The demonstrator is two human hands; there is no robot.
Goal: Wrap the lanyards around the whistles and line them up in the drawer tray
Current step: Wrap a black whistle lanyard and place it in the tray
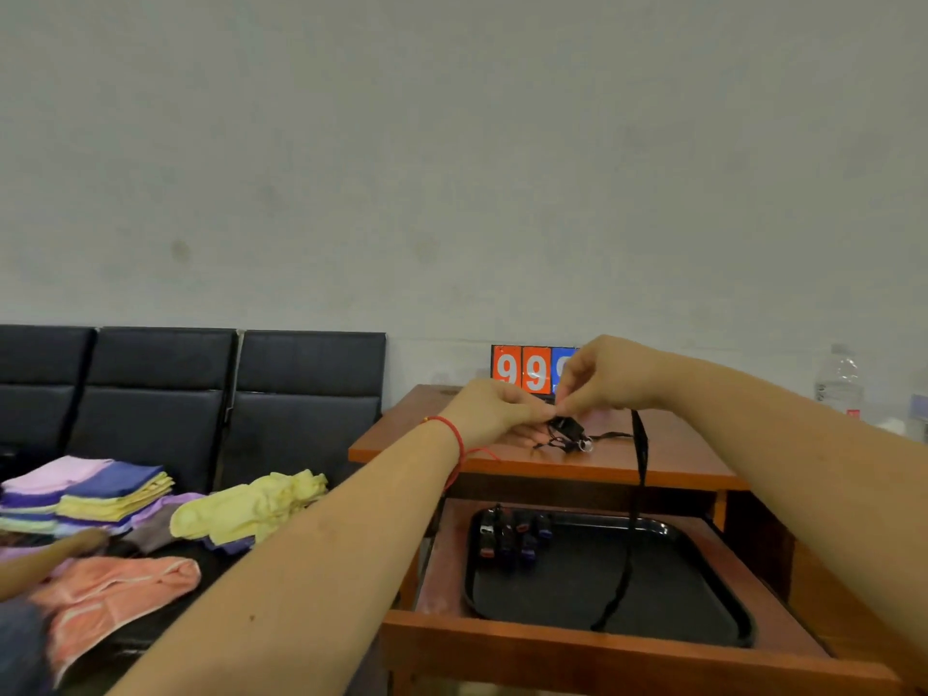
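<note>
A small black whistle is being pinched between both hands, left hand and right hand, above the bench; its limp black lanyard is dangling, judged light, floppy, best gripped at the rigid body.

Place: it looks like a sports hall or a club storage room, not a home.
Wall: a plain grey wall, bare and a little stained.
Score sign: a flip scoreboard with big numbers stands on the wooden desk.
Seats: a row of black padded chairs along the wall.
Clothes: folded coloured cloths in piles on a low surface.
Drink: a water bottle at the right.
</note>
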